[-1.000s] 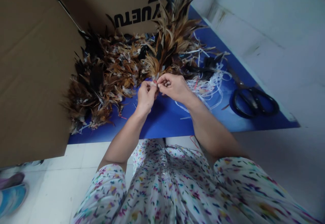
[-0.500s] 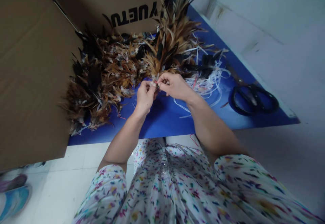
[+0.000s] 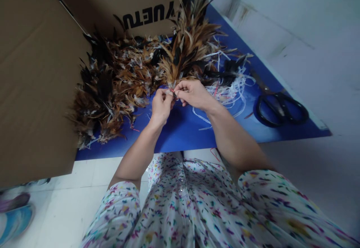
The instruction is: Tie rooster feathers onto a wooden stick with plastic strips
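Observation:
My left hand (image 3: 161, 105) is closed in a pinch on the quill ends of a brown and black feather bunch (image 3: 171, 70). The feathers fan upward, away from me. A bit of red thread (image 3: 172, 90) shows at the bunch's base, between both hands. Against it, thumb and forefinger of my right hand (image 3: 194, 95) are pinched together, the other fingers curled. How the thread runs around the quills is hidden by my fingertips.
A heap of feather bunches (image 3: 132, 72) covers the blue tabletop (image 3: 185, 135) on the left. White plastic strips (image 3: 239, 87) lie tangled to the right, with black-handled scissors (image 3: 281, 109) beyond. Cardboard (image 3: 36, 72) stands at left and back; a pale wall (image 3: 309, 45) runs along the right.
Both hands stay at the base of the bunch, with only slight shifts of the right fingers. The whole view has moved slightly.

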The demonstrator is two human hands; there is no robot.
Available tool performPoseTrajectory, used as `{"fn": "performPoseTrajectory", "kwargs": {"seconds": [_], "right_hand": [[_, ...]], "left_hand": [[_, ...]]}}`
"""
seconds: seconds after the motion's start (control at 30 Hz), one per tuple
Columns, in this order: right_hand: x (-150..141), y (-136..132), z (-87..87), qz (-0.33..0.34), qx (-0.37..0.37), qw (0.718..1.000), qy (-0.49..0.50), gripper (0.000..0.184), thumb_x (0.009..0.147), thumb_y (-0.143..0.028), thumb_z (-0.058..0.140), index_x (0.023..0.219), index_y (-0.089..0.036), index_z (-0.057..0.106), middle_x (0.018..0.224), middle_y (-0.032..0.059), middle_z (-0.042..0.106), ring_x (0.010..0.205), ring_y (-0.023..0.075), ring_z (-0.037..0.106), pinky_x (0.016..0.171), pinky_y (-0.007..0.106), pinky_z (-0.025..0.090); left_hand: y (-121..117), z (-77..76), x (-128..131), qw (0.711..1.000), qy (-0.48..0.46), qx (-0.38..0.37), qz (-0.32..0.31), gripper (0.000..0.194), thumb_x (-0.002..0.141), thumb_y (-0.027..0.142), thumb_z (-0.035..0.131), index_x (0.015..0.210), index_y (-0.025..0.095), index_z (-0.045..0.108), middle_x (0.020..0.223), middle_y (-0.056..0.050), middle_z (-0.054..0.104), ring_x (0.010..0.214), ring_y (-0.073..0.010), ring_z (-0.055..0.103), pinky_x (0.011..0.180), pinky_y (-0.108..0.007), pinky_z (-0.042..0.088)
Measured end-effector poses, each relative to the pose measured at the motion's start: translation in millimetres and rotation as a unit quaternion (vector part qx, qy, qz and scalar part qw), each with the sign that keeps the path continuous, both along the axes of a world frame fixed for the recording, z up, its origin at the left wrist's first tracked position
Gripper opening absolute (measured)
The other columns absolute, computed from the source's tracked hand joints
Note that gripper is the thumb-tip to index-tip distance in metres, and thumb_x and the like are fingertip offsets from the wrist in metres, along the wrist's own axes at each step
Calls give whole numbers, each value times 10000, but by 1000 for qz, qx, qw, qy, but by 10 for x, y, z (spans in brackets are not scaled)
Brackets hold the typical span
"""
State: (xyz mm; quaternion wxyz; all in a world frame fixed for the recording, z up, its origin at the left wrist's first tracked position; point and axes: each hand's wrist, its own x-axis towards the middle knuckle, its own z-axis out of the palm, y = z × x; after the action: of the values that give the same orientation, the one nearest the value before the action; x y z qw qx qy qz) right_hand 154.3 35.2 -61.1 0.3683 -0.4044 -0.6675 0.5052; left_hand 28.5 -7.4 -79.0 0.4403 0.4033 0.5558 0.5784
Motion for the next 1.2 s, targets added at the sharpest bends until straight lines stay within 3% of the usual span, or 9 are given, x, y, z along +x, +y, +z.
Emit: {"fn": "performPoseTrajectory", "kwargs": {"seconds": [0.13,0.3,0.43,0.63,0.87,1.2], "right_hand": [[-28,-8,-74,-18,30,999,9,96,745,-203,710,802,-149,656,622,-16,619,494,85,565,453,205,520],[-40,-31,-118,-49,91,995,-10,116,754,-227,676,841,-150,686,680,2,651,540,95,565,497,224,508],[-13,-56,-71,-44,160,985,-51,92,773,-187,600,808,-151,677,681,-3,637,611,103,570,589,237,473],[41,-61,19,-17,187,975,-117,89,780,-171,559,782,-163,648,690,-6,630,642,111,556,631,245,420],[75,-28,33,-5,190,972,-135,88,767,-155,551,767,-167,638,703,5,643,661,126,572,642,248,430],[72,-52,69,10,107,987,-122,67,789,-131,547,792,-177,597,651,-31,598,472,79,551,467,194,417]], "left_hand": [[14,-25,-13,1000,13,5,10,160,897,215,614,817,194,476,561,76,477,442,-51,428,440,-154,280],[20,-54,-27,1000,21,12,9,137,900,200,596,823,199,483,581,67,496,459,-58,442,448,-163,301],[26,-73,-32,999,31,13,4,131,895,189,598,824,202,488,566,72,480,446,-69,438,448,-178,286],[26,-83,-15,1000,17,9,-1,116,890,191,593,848,201,485,567,80,470,443,-63,432,449,-170,267],[4,-39,4,1000,-2,-9,-11,131,896,178,592,833,199,479,576,76,468,445,-59,429,435,-169,268],[9,-59,6,1000,-5,12,-7,154,888,232,615,821,199,481,562,82,456,448,-62,434,438,-172,269]]}}
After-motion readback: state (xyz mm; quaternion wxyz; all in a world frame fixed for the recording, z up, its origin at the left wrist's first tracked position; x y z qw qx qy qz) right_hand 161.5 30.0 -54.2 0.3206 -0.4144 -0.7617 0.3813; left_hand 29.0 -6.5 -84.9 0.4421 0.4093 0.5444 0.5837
